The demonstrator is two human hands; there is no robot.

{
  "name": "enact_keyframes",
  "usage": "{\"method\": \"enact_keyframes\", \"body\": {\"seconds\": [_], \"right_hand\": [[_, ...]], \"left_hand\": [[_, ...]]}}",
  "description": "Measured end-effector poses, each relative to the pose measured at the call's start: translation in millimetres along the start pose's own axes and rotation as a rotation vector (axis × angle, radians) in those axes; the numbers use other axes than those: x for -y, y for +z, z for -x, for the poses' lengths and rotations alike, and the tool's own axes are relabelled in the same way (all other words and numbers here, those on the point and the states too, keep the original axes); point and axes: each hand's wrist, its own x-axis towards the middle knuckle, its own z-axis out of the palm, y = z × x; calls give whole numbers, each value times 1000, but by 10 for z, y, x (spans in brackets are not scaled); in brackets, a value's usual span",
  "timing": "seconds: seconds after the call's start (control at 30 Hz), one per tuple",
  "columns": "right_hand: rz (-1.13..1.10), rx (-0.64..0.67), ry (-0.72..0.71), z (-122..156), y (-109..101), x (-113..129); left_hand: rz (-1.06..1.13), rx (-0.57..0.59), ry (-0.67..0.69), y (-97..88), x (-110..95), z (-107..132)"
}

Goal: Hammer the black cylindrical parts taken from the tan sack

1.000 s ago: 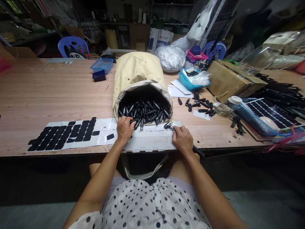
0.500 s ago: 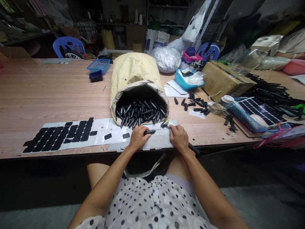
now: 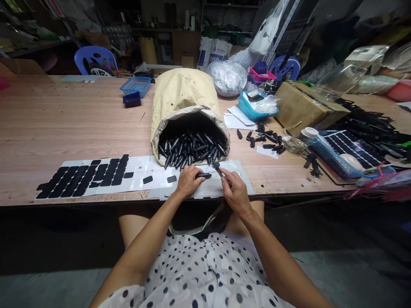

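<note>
My left hand [image 3: 189,182] is closed on a slim black tube-shaped part [image 3: 203,175], holding it low over the grey board at the table's front edge. Just to its right, my right hand [image 3: 236,188] grips a small hammer by its shaft. The hammer head [image 3: 216,165] points away from me, beside the far end of the black part; most of its handle is hidden by the hand. Right behind both hands lies a cream sack [image 3: 186,90], its mouth facing me and full of similar black parts [image 3: 189,149].
To the left, a white sheet [image 3: 138,177] carries rows of black rounded stickers [image 3: 70,182]. More black parts [image 3: 272,137] lie loose on the right, near a cardboard box [image 3: 305,107] and a blue basket [image 3: 334,158]. Blue baskets [image 3: 136,85] stand behind the sack's left side.
My right hand has turned and lifted the hammer, with its head now farther left. The left hand still holds the black part in nearly the same place. The view has shifted slightly.
</note>
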Motion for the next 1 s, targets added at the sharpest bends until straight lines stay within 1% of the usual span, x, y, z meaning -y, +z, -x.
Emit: {"method": "enact_keyframes", "body": {"seconds": [0.17, 0.3, 0.4, 0.5, 0.6, 0.7, 0.77, 0.87, 0.93, 1.0], "right_hand": [[-22, 59, 1, 66, 38, 6], [-43, 40, 12, 77, 68, 53], [-85, 64, -8, 82, 123, 105], [-108, 93, -29, 91, 181, 92], [-53, 23, -29, 48, 165, -18], [109, -80, -21, -79, 69, -230], [255, -98, -16, -176, -2, -402], [428, -67, -20, -264, -63, -622], [492, -49, -35, -269, -61, -700], [533, -47, -47, -248, -36, -719]], "left_hand": [[-19, 19, -24, -16, -45, 5], [-26, 30, -28, -42, -82, 9], [-35, 18, -25, -35, -82, 14], [-34, -1, -12, -1, -56, 21], [-29, -22, 14, 45, -10, 24], [-31, -49, 60, 77, 42, 10], [-34, -73, 135, 77, 58, 1], [-28, -123, 333, 57, 36, 73], [-7, -142, 488, 61, 15, 235], [23, -94, 639, 103, 30, 497]]}}
